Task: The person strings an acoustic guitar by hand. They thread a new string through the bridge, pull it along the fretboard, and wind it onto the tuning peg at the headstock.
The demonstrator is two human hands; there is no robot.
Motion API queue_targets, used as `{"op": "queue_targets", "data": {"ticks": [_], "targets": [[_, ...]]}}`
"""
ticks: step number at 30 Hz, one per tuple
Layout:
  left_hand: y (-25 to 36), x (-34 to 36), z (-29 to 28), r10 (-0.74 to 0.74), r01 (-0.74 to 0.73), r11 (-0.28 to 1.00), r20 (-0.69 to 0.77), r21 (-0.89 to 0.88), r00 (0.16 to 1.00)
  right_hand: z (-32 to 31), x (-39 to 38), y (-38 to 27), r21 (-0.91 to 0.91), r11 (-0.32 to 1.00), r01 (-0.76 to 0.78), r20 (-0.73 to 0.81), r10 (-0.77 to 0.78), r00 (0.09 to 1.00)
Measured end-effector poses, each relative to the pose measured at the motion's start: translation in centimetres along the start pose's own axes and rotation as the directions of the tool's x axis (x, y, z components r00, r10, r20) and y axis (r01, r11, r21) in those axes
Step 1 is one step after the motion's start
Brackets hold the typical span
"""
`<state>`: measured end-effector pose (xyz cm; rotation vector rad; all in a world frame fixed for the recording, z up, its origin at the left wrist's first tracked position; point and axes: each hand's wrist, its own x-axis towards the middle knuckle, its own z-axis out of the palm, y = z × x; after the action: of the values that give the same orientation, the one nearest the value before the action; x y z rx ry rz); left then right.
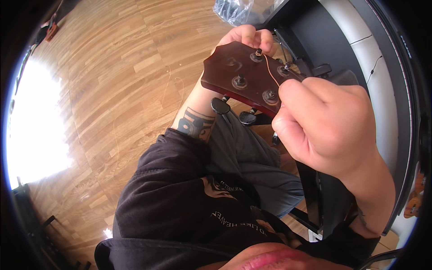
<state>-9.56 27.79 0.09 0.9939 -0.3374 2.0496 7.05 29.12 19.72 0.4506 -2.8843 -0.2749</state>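
Observation:
A dark red-brown instrument headstock lies tilted across the middle of the view, with metal string posts and black tuning keys along its lower edge. My left hand is behind its upper edge, fingers curled near the top post, their grip partly hidden. A thin copper string runs from that post down to my right hand, which is closed over the string at the headstock's right end, its fingertips hidden. My tattooed left forearm passes under the headstock.
Black furniture with a long pale edge lines the right side. A clear plastic bag sits at the top. Thin loose strands lie on the wooden floor. Small wooden instruments show at the far right, dark frames at lower left.

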Motion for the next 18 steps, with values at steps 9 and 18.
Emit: {"op": "queue_targets", "data": {"ticks": [9,18], "targets": [[1.0,-0.4,-1.2,-0.146,0.159,0.954,-0.072,0.255,0.987,0.0,0.2,-0.1,0.006,1.000,0.001,-0.018,-0.001,1.000],[-0.6,-0.2,0.0,0.010,-0.010,1.000,0.012,0.002,1.000,0.0,0.1,-0.1,0.002,1.000,0.004,-0.018,-0.003,1.000]]}}
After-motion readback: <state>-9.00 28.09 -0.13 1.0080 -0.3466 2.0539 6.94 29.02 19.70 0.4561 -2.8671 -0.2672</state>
